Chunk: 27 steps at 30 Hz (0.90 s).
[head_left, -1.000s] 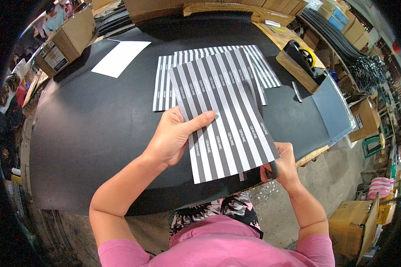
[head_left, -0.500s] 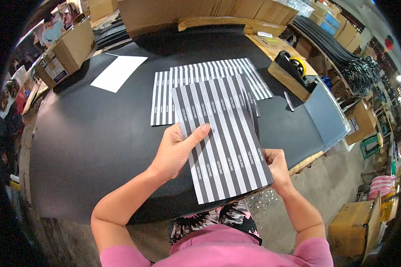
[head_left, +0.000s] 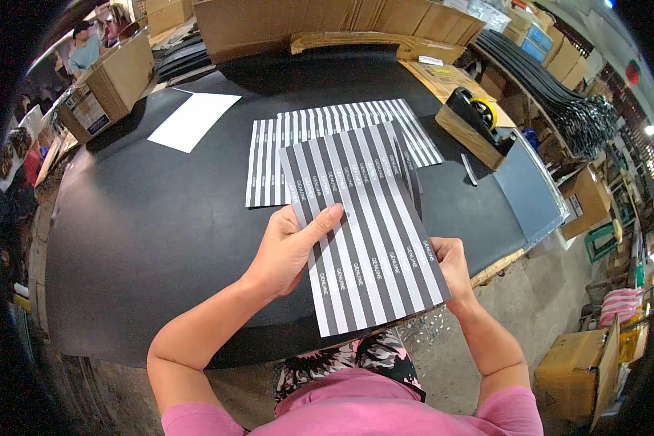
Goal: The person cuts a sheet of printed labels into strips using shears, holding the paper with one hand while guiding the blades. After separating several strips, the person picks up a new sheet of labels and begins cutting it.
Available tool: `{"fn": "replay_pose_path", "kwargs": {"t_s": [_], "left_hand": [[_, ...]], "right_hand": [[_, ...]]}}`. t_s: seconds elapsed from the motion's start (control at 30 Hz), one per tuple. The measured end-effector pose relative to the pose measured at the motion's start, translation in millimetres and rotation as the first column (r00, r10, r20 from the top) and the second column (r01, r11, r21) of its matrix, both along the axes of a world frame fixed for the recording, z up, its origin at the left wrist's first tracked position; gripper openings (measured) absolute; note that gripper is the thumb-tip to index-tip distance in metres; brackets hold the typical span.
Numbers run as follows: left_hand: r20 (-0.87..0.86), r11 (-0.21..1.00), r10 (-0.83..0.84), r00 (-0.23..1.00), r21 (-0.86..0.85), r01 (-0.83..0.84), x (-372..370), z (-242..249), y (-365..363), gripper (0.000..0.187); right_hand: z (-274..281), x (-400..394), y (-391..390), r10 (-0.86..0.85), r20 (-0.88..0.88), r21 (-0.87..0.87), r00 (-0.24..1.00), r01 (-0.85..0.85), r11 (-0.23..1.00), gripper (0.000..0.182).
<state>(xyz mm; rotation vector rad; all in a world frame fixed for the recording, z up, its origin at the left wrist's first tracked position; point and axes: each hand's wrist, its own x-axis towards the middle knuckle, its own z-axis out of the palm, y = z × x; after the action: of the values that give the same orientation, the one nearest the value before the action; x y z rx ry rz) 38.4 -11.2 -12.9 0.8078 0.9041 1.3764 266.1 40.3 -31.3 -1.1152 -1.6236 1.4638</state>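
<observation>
A striped sheet [head_left: 367, 247], black and pale grey with "GENUINE LEATHER" lettering, is held up in front of me over the table's near edge. My left hand [head_left: 287, 243] grips its left side, thumb flat on the printed face and fingers hidden behind. At the lower right edge, my right hand [head_left: 449, 269] is closed, fingers curled at the sheet's border and partly hidden by it. Another layer shows behind the sheet's upper right edge. Beyond it, more striped sheets [head_left: 264, 163] lie overlapping on the black table [head_left: 160, 247].
A white sheet [head_left: 194, 120] lies at the left. To the right are a tape dispenser [head_left: 479, 123] with yellow tape and a thin strip [head_left: 470, 168]. A cardboard box [head_left: 109, 91] stands at the far left, with a person [head_left: 85, 51] behind it.
The held sheet's lower right corner has shifted slightly right, and my right hand has risen a little with its edge. My left hand keeps its grip.
</observation>
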Motion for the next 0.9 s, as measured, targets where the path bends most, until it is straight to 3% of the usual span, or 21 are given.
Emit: {"fn": "replay_pose_path", "kwargs": {"t_s": [0.9], "left_hand": [[-0.02,1.0,0.02,1.0,-0.015,-0.021,1.6,-2.7,-0.4,0.026]], "right_hand": [[4.7,-1.3,-2.2,-0.006,-0.001,-0.013,1.0,0.006,1.0,0.021]]}}
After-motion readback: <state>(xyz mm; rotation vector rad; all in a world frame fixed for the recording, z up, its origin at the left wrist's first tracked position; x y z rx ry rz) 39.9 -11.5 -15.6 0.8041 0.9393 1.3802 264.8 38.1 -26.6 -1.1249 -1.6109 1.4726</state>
